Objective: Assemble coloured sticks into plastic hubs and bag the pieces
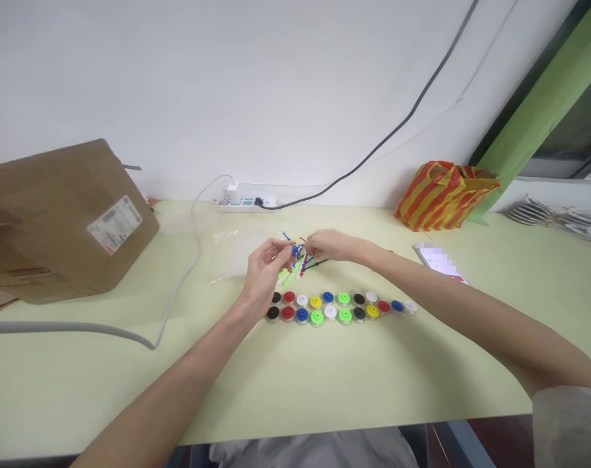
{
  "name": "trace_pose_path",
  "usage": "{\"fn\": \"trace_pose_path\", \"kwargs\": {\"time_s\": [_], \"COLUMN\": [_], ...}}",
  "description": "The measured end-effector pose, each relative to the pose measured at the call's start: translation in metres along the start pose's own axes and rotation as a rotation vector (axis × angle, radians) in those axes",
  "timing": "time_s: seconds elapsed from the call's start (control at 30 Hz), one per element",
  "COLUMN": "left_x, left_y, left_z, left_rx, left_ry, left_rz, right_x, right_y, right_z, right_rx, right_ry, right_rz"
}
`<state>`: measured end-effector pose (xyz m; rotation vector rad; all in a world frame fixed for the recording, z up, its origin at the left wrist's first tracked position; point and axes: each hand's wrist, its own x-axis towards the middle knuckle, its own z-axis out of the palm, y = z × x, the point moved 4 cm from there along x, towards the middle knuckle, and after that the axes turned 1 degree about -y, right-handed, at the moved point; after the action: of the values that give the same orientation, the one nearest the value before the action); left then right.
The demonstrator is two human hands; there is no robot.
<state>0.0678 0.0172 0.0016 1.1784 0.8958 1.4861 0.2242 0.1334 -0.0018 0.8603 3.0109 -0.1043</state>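
Observation:
My left hand (pixel 268 270) pinches a small blue plastic piece (pixel 296 250) between thumb and fingers, just over a loose pile of thin coloured sticks (pixel 290 276). The sticks are green, white, red, blue and black. My right hand (pixel 329 244) reaches in from the other side, its fingers closed and pointing down at the pile. Whatever those fingers grip is hidden behind the hand. Nearer to me, small clear jars with coloured lids (pixel 330 313) stand in two rows. Left of the pile lies a clear plastic bag (pixel 227 257), partly behind my left hand.
A cardboard box (pixel 56 221) stands on the left of the table (pixel 324 383). A grey cable (pixel 95 330) crosses near it. By the wall sits a power strip (pixel 246 205). To the right are a striped bag (pixel 441 198), a phone (pixel 439 261) and bundled cables (pixel 563 218).

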Motion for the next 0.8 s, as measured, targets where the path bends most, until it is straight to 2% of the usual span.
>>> {"fn": "trace_pose_path", "kwargs": {"time_s": [0.2,0.43,0.5,0.63,0.7,0.8], "left_x": [0.001,0.001,0.000,-0.003,-0.006,-0.012], "left_y": [-0.003,-0.004,-0.002,0.002,0.002,0.002], "left_z": [0.000,0.001,0.001,0.007,0.013,0.022], "left_rx": [0.002,-0.070,-0.077,-0.063,-0.049,-0.031], "left_ry": [-0.009,-0.021,-0.018,-0.063,-0.112,-0.178], "left_rz": [-0.036,-0.048,-0.039,-0.021,-0.032,-0.045], "right_x": [-0.007,-0.025,-0.035,-0.061,-0.074,-0.086], "right_y": [-0.002,-0.004,-0.011,-0.034,-0.051,-0.074], "right_z": [-0.004,-0.034,-0.040,-0.034,-0.025,-0.011], "right_rx": [0.047,0.192,0.381,1.039,1.279,1.422], "right_ry": [0.059,0.249,0.343,0.600,0.652,0.643], "right_rz": [0.022,0.073,0.091,0.175,0.189,0.199]}}
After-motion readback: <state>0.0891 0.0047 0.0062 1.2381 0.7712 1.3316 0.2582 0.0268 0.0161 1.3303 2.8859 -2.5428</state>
